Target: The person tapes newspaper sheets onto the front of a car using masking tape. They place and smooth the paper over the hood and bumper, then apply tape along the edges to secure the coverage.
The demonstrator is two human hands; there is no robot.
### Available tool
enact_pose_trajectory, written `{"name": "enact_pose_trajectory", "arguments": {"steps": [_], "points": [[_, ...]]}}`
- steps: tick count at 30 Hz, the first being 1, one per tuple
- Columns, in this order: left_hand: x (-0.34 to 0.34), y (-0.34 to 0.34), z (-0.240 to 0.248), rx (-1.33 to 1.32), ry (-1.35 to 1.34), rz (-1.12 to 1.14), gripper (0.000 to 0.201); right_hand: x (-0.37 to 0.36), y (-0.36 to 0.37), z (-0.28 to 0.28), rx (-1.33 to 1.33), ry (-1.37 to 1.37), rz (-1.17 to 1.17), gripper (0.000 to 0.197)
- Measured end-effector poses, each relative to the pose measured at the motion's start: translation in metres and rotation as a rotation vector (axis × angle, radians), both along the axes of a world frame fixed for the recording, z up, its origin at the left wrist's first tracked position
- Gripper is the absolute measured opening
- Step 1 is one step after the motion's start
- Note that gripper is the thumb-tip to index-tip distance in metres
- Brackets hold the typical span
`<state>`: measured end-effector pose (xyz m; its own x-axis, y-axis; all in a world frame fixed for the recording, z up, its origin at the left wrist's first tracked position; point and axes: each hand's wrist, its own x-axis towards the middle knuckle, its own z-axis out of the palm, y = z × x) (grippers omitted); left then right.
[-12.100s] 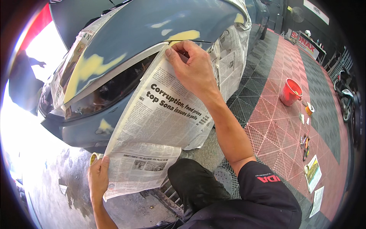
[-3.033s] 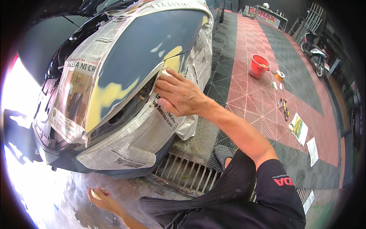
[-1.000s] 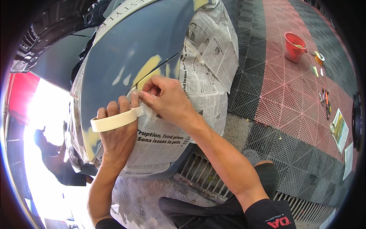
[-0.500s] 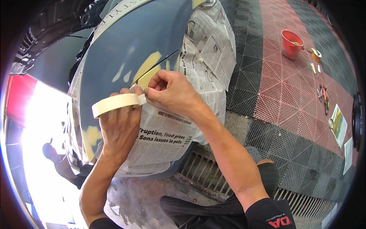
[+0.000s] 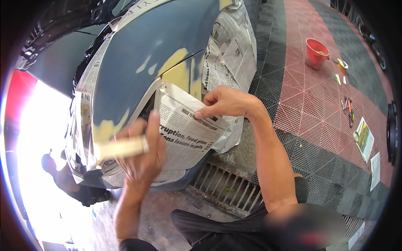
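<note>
My left hand (image 5: 144,161), smeared by motion, holds a cream roll of masking tape (image 5: 121,148) around its fingers. Beneath it lies a newspaper sheet (image 5: 182,152) over the lower corner of a car's body. My right hand (image 5: 230,102) pinches that sheet's upper right edge between thumb and fingers. Tape runs along the sheet's top edge. A dark gap shows beside the sheet's left edge, near my left fingers. The car panel (image 5: 180,25) is matte blue-grey, with a pale yellow filler patch (image 5: 175,58) just above the sheet.
More newspaper (image 5: 232,42) covers the car's right side. A red bucket (image 5: 317,54), a tape roll (image 5: 342,65) and several small tools (image 5: 348,108) lie on the tiled floor at right. A metal drain grate (image 5: 226,188) is near my knees. Another person (image 5: 75,180) is at left.
My right hand has moved right from the tape at the sheet's top corner to its upper right edge. My left hand with the roll has moved lower.
</note>
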<state>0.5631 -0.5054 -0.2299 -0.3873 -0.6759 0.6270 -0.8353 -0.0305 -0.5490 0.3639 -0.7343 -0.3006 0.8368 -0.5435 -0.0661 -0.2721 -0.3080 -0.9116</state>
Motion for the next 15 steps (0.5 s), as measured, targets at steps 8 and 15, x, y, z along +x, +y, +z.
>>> {"name": "enact_pose_trajectory", "arguments": {"steps": [8,15], "points": [[-0.031,0.143,-0.189,-0.017,0.723,0.053,0.054,-0.029,0.022,-0.005,0.006,0.144,0.03,0.05],[-0.065,0.195,-0.293,-0.23,1.183,0.323,0.072,-0.04,0.053,0.003,0.136,0.14,-0.015,0.05]]}}
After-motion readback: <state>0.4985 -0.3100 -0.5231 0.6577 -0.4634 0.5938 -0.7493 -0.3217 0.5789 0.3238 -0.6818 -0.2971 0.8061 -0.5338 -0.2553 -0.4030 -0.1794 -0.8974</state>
